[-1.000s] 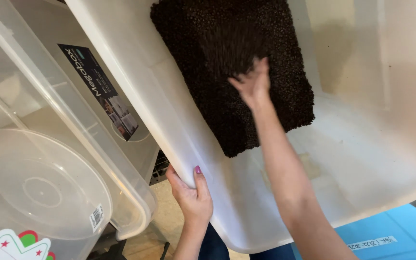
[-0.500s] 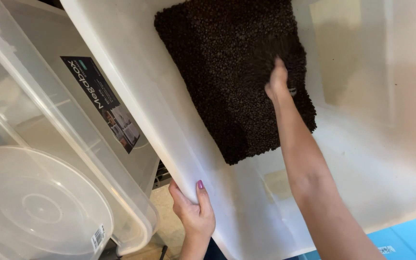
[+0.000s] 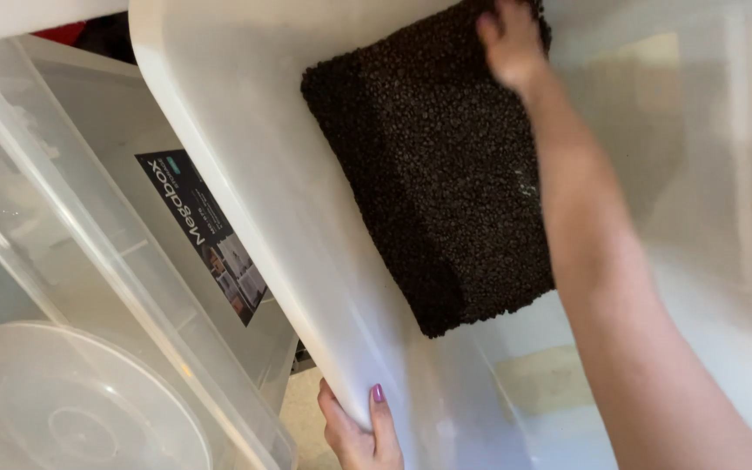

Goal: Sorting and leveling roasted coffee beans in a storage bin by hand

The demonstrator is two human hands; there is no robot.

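Nearest the camera, at the bottom of the view, the left hand (image 3: 360,431) gripped the near corner of a large translucent white storage bin (image 3: 245,157), the thumb with its pink-painted nail lying over the rim and the fingers curled underneath, clamped on the plastic. The bin was tilted, its near wall running up toward the top left. Inside it, against that near wall, lay a dark brown shaggy mat (image 3: 441,183), folded into a thick block, resting on the bin's floor toward the far end. The right arm reached across the bin's interior, and the right hand (image 3: 508,39) rested on the far edge of the mat; I cannot tell whether its fingers gripped the pile or only pressed on it. Beside the bin, to the left, stood a clear plastic box (image 3: 115,261) bearing a dark label (image 3: 206,235), with a round clear lid (image 3: 71,405) at its near corner.
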